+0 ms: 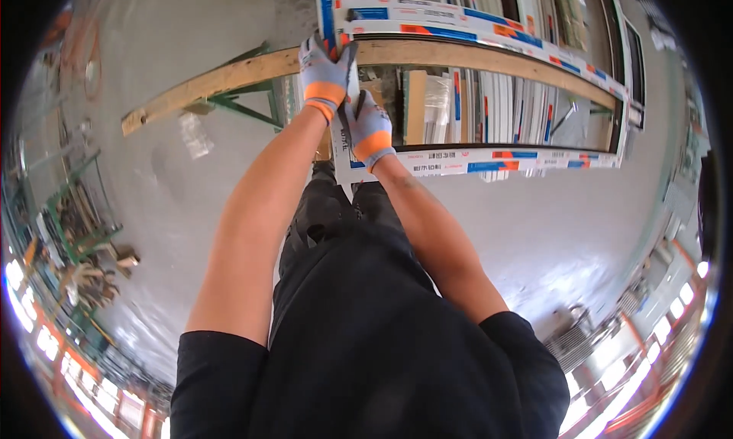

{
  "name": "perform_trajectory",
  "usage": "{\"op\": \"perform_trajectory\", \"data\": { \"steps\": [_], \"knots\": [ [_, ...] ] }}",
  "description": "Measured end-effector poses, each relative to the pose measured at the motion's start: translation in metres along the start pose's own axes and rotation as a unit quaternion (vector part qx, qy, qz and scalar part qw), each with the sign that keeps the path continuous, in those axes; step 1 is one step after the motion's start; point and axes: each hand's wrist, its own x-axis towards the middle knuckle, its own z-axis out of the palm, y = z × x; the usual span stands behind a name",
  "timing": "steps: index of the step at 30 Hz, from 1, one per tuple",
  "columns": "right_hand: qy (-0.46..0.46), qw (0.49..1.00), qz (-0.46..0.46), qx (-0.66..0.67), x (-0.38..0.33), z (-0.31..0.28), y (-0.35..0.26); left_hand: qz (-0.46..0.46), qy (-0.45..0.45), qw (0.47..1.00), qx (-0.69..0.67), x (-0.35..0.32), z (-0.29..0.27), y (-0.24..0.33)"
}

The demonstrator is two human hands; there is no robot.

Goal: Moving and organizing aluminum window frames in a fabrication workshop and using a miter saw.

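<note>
A white window frame [489,163] with blue and orange protective film lies across a wooden plank [229,79] in front of me. Both my hands wear grey gloves with orange cuffs. My left hand [324,71] grips the frame's left upright near its upper corner, where it crosses the plank. My right hand [368,126] closes on the same upright lower down, close to the bottom corner. A dark slim tool or edge seems to sit between the two gloves, but I cannot tell what it is.
A green metal stand [248,107] carries the plank. Stacked white profiles [504,107] show through the frame. Scrap wood and clutter [88,275] lie on the grey concrete floor at left. Racks and equipment [580,340] line the lower right.
</note>
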Motion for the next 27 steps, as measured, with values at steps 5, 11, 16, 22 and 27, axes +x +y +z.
{"op": "perform_trajectory", "data": {
  "steps": [5, 11, 16, 22, 27],
  "knots": [
    [0.031, 0.998, -0.024, -0.048, -0.005, 0.013, -0.001, -0.004, 0.041, 0.999, 0.023, -0.008, -0.009, -0.003],
    [0.045, 0.997, -0.030, -0.053, -0.005, 0.035, 0.012, 0.018, 0.068, 0.996, 0.048, -0.017, -0.009, -0.022],
    [0.140, 0.987, -0.083, -0.009, 0.006, 0.040, 0.019, 0.014, 0.063, 0.997, 0.053, -0.006, -0.006, -0.024],
    [-0.009, 0.995, -0.097, 0.027, 0.016, 0.008, 0.037, -0.029, 0.016, 0.998, 0.061, -0.012, -0.029, -0.015],
    [0.068, 0.990, -0.121, 0.012, 0.031, 0.013, 0.057, -0.022, 0.007, 0.999, 0.041, -0.003, -0.007, 0.007]
  ]
}}
